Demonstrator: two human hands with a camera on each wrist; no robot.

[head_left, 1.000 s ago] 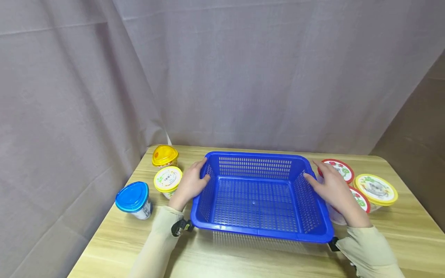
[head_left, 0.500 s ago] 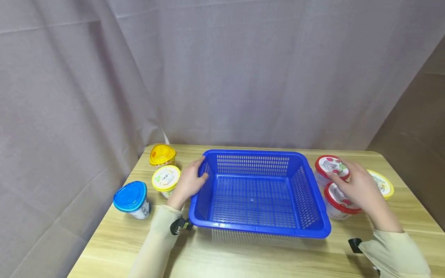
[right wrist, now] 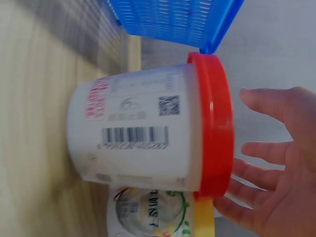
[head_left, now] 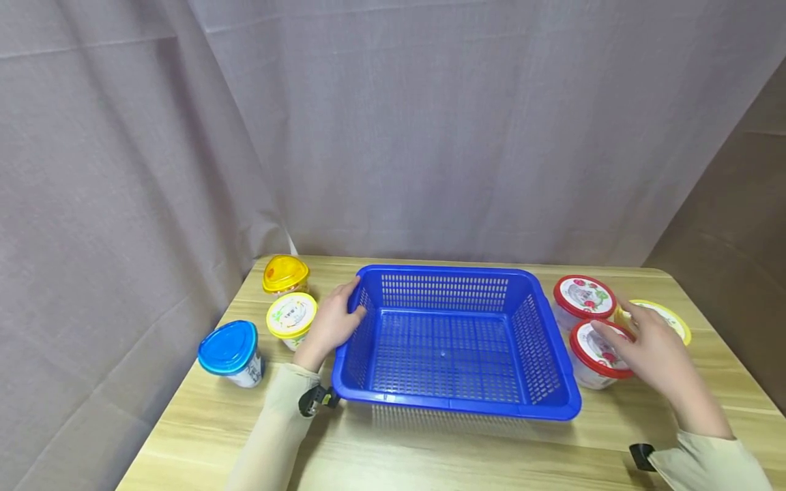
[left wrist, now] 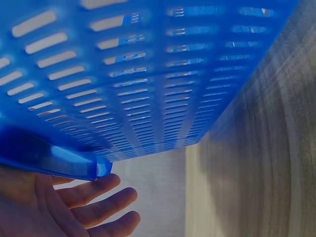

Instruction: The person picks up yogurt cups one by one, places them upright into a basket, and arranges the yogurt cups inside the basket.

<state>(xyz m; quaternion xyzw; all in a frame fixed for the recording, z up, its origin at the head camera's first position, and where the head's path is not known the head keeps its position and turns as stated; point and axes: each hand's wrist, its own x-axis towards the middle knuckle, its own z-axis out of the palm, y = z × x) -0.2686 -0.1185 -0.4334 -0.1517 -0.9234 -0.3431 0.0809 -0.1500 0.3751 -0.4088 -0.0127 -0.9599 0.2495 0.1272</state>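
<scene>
A blue plastic basket (head_left: 448,354) with slotted walls stands mid-table. My left hand (head_left: 332,319) holds its left rim, the thumb over the inner side. In the left wrist view, several fingertips (left wrist: 116,182) show outside the basket, below the rim. My right hand (head_left: 653,348) hovers with spread fingers at the front red-lidded tub (head_left: 604,351). The right wrist view shows a gap between the thumb and that tub's red lid (right wrist: 217,123). Behind it stands another red-lidded tub (head_left: 583,298). A yellow-lidded tub (head_left: 666,317) is partly hidden behind my right hand.
Left of the basket stand a blue-lidded cup (head_left: 230,351), a tub with a yellow-rimmed white lid (head_left: 292,317) and an orange-yellow-lidded tub (head_left: 286,274). The wooden table (head_left: 430,450) ends at a grey curtain (head_left: 399,136) behind.
My right hand has left the basket's right rim and moved right, over to the red-lidded tubs. My left hand stays on the left rim.
</scene>
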